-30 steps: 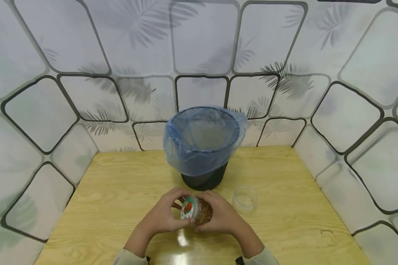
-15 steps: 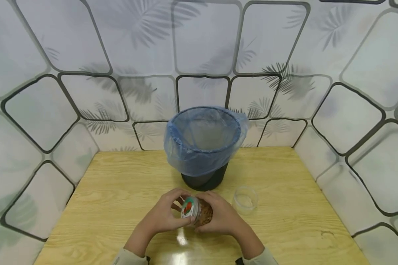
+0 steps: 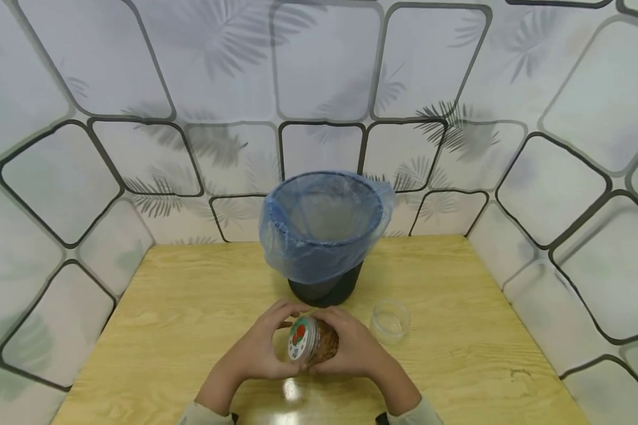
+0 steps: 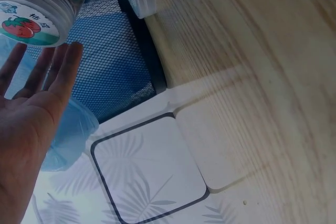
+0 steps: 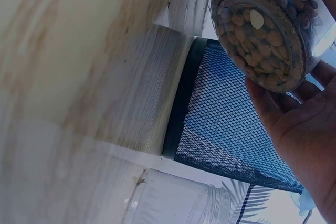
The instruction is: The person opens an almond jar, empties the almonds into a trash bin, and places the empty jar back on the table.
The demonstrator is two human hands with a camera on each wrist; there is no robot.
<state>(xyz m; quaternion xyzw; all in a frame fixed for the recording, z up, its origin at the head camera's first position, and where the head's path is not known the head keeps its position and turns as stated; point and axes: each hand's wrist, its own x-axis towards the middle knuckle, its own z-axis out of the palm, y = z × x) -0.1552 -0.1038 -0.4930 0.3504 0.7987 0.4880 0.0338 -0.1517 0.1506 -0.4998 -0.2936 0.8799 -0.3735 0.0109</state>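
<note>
A clear plastic jar [image 3: 326, 342] of brown almond-like nuts [image 5: 262, 51] is tilted on its side above the table, its base toward the right. My right hand [image 3: 355, 347] grips the jar body, fingers along the far side and thumb below. The screw lid [image 3: 296, 339] faces left and carries a white and green label [image 4: 29, 22] with red fruit. My left hand [image 3: 260, 349] arches loosely round the lid, thumb near its lower edge. In the left wrist view its extended fingers [image 4: 68, 69] reach the lid's rim; the thumb is out of that view.
Behind the hands stands a dark mesh bin [image 3: 326, 292], lined with a blue plastic bag [image 3: 313, 262] folded over its rim. A clear open container [image 3: 390, 321] sits on the wooden table [image 3: 202, 295] right of it. Patterned walls [image 3: 324, 65] enclose the table's back and sides.
My left thumb has slid down off the lid's face, and the left hand has loosened, so more of the label shows. The right hand's grip stays nearly the same.
</note>
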